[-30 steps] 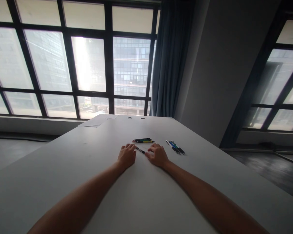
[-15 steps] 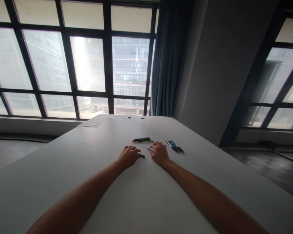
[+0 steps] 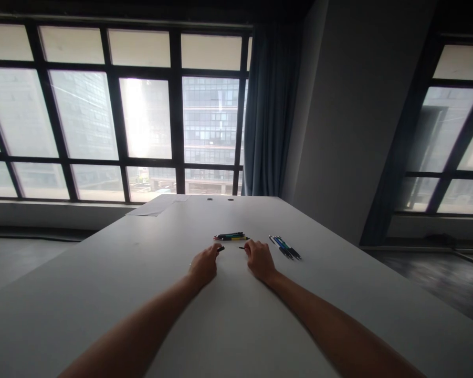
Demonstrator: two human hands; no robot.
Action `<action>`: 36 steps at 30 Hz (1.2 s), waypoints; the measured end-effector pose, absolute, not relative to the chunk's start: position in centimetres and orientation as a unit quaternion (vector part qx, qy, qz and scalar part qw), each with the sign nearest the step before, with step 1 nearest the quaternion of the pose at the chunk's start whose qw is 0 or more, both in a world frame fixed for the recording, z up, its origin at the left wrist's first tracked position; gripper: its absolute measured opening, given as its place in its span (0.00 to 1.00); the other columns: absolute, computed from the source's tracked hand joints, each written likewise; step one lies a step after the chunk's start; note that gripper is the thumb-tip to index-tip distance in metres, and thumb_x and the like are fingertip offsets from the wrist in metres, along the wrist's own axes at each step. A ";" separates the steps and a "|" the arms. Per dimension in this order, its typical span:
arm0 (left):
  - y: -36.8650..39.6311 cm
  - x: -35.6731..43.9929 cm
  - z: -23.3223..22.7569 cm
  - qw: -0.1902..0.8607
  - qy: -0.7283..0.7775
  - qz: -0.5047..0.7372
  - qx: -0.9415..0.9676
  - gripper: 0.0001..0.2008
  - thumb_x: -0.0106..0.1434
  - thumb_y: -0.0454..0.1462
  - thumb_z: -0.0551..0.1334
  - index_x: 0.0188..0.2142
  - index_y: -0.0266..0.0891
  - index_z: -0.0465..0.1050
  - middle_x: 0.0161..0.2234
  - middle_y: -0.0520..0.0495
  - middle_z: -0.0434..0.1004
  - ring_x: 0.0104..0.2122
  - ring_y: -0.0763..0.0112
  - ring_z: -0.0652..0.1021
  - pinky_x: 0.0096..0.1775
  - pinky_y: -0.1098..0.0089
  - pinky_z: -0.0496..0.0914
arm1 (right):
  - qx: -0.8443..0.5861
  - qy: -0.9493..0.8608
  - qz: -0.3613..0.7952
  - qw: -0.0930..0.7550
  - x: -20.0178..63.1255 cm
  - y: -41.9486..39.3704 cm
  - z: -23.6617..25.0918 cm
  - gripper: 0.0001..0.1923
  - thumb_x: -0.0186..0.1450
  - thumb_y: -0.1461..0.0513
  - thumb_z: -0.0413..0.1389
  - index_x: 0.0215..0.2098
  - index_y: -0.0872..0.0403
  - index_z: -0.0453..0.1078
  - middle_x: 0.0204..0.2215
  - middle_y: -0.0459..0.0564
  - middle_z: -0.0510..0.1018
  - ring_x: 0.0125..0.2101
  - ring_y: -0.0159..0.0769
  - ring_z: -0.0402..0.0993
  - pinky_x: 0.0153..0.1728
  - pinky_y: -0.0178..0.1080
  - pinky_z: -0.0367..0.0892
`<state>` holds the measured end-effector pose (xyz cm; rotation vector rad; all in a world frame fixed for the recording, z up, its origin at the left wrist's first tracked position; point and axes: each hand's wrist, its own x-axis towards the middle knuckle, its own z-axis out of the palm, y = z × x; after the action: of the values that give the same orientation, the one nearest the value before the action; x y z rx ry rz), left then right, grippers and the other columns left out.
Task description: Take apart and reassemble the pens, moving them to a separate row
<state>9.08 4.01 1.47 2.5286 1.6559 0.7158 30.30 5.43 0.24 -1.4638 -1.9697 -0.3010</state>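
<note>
So here's the state of play: both hands are out on the big pale grey table, and it looks like a pen is in two pieces. The left hand has its fingertips pressed together around a short black pen piece, only the dark tip pokes out past the fingers. The right hand is pinching another small dark pen piece the same way. The two bits sit close to each other but clearly apart, with bare tabletop between them, just on the near side of the far pile.

That far pile is a small bunch of black, green and yellow pens lying side by side, just beyond the hands. Off to the right there's a second bunch of blue and dark pens, close to the right hand but not touching it.

My read on progress: it's mid-way through one pen, since the halves are separate and each hand has one. Whether it's coming apart or going together I honestly can't tell from this. Both piles look neat, so I can't tell which is done and which is waiting.

Far end of the table has a flat white sheet of paper and two small round holes, with big dark-framed windows behind.
</note>
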 end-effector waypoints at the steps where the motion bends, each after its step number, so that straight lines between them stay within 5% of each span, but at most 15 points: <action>1: 4.0 9.1 1.5 0.020 0.534 0.229 0.814 0.21 0.62 0.26 0.51 0.53 0.42 0.59 0.44 0.43 0.76 0.36 0.65 0.77 0.34 0.69 0.68 | -0.555 -0.754 -0.113 0.332 30.3 5.3 0.3 0.06 0.66 0.68 0.48 0.35 0.55 0.66 0.30 0.50 0.75 0.33 0.37 0.67 0.39 0.39 0.53; 14: 4.6 9.0 0.8 0.017 0.543 0.246 0.802 0.16 0.62 0.27 0.51 0.48 0.40 0.64 0.41 0.43 0.76 0.32 0.67 0.77 0.30 0.70 0.68 | -0.525 -0.770 -0.095 0.350 30.4 5.1 0.5 0.07 0.66 0.69 0.47 0.35 0.54 0.65 0.32 0.49 0.75 0.34 0.36 0.68 0.39 0.37 0.54; 20: 4.5 9.0 0.9 -0.019 0.474 0.266 0.839 0.14 0.63 0.28 0.52 0.45 0.40 0.68 0.44 0.43 0.75 0.43 0.63 0.75 0.43 0.64 0.70 | -0.476 -0.802 -0.113 0.343 30.3 4.4 0.9 0.09 0.67 0.69 0.47 0.35 0.54 0.68 0.32 0.50 0.76 0.36 0.37 0.68 0.41 0.38 0.54; 26: 4.5 8.9 0.5 -0.031 0.431 0.304 0.849 0.16 0.64 0.28 0.50 0.49 0.41 0.65 0.46 0.42 0.73 0.45 0.63 0.74 0.45 0.63 0.70 | -0.431 -0.811 -0.113 0.378 30.3 4.7 0.7 0.15 0.68 0.59 0.51 0.51 0.55 0.66 0.45 0.54 0.75 0.45 0.40 0.68 0.47 0.41 0.56; 31: 4.7 8.9 0.0 -0.005 0.380 0.389 0.839 0.17 0.68 0.33 0.48 0.56 0.39 0.57 0.54 0.39 0.68 0.49 0.65 0.73 0.50 0.63 0.69 | -0.582 -0.725 -0.128 0.345 32.4 6.3 0.3 0.08 0.65 0.62 0.53 0.39 0.55 0.73 0.44 0.54 0.74 0.46 0.42 0.66 0.47 0.42 0.55; 36: 4.3 8.9 0.3 -0.021 0.351 0.369 0.860 0.14 0.68 0.40 0.50 0.51 0.38 0.62 0.45 0.41 0.72 0.40 0.66 0.75 0.42 0.64 0.72 | -0.630 -0.722 -0.111 0.262 32.8 6.6 0.4 0.08 0.62 0.60 0.57 0.35 0.55 0.77 0.46 0.54 0.73 0.47 0.43 0.63 0.47 0.43 0.53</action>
<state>8.89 4.30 0.33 2.7393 1.1186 1.1756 32.80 6.59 0.38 -1.7061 -1.9548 -0.3012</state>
